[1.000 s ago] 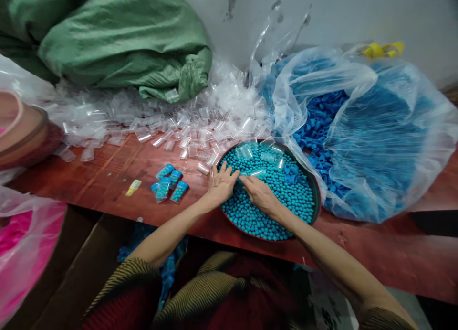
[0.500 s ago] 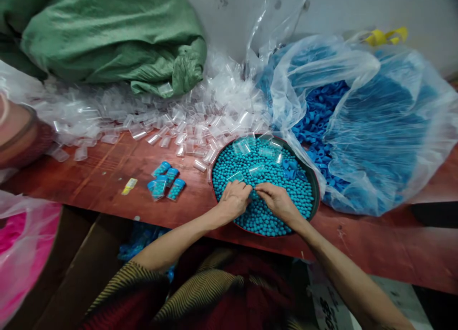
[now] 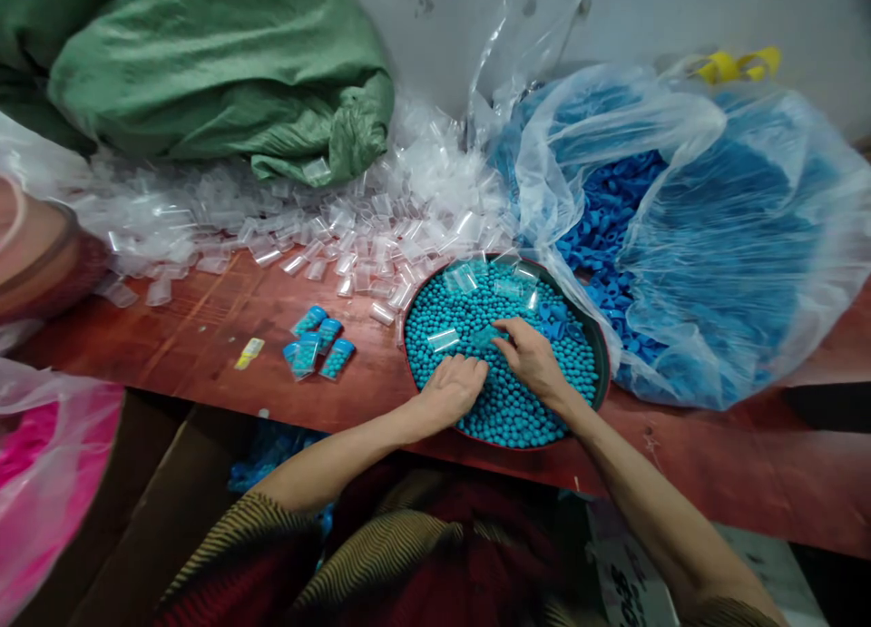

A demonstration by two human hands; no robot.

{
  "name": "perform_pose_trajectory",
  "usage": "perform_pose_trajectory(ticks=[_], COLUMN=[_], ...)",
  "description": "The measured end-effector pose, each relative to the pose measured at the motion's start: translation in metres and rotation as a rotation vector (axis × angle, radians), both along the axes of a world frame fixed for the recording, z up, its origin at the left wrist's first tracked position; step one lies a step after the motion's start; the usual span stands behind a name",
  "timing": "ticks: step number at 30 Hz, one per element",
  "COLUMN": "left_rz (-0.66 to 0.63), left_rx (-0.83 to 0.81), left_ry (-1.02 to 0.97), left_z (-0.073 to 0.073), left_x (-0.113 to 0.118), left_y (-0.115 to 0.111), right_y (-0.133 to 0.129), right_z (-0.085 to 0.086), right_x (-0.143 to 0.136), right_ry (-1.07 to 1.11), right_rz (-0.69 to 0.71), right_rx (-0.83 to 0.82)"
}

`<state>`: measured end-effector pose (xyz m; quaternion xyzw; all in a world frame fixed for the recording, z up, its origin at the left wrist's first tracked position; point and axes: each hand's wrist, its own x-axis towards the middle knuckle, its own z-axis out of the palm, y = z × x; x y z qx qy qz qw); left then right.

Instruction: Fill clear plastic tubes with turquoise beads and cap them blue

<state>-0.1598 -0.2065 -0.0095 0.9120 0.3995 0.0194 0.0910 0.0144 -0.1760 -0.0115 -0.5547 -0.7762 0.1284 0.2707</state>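
Observation:
A round basin (image 3: 602, 373) of small turquoise beads (image 3: 523, 423) sits at the front of the table. My left hand (image 3: 455, 389) is curled palm-down over the beads; what its fingers hold, if anything, is hidden. To its right, the thumb and index finger of my right hand (image 3: 532, 359) pinch the edge of a small clear plastic container (image 3: 485, 338) just above the beads. Another clear container (image 3: 445, 339) lies on the beads beyond my left hand. Several blue caps (image 3: 552, 318) rest at the basin's right side.
Filled, blue-capped containers (image 3: 336, 359) lie left of the basin. A heap of clear containers (image 3: 367, 237) spreads behind, under a green sack (image 3: 224, 73). At right, a plastic bag (image 3: 735, 246) holds blue caps. A yellow-and-white scrap (image 3: 249, 353) lies on the red table (image 3: 204, 309).
My hands have moved apart: the left slightly down toward me, the right up onto the clear container. One container now shows fully beyond my left hand.

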Motion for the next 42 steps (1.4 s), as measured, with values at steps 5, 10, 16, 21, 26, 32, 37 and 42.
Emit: perform_pose_trajectory(ticks=[5,10,16,21,26,32,37,42], left_rz=[0.037,0.137,-0.017,-0.038,-0.084,0.051,0.175,0.108], left_rx=[0.005,-0.021,-0.075,-0.093,-0.15,-0.123,-0.072,-0.066], left_ry=[-0.026,-0.066,-0.054,-0.034,-0.029,-0.121,-0.133,-0.226], left_z=[0.0,0.0,-0.002,-0.018,-0.031,-0.017,-0.01,-0.015], left_x=[0.004,0.009,0.008,0.01,0.015,0.014,0.013,0.009], left_y=[0.0,0.0,-0.006,-0.005,0.003,0.0,0.001,0.007], right_y=[-0.037,-0.05,-0.032,0.012,0.037,0.041,0.019,-0.003], right_z=[-0.007,-0.013,0.022,0.049,0.033,0.023,0.011,-0.005], right_x=[0.001,-0.005,0.007,-0.047,-0.108,-0.067,-0.015,0.0], right_ry=[0.1,0.126,-0.21,-0.39,-0.561,-0.527,-0.297,-0.161], right_rz=[0.046,0.049,0.007,0.121,0.157,0.208,0.144,0.212], right_rx=[-0.059,-0.081,-0.254,-0.172,-0.288,-0.33,-0.138,-0.159])
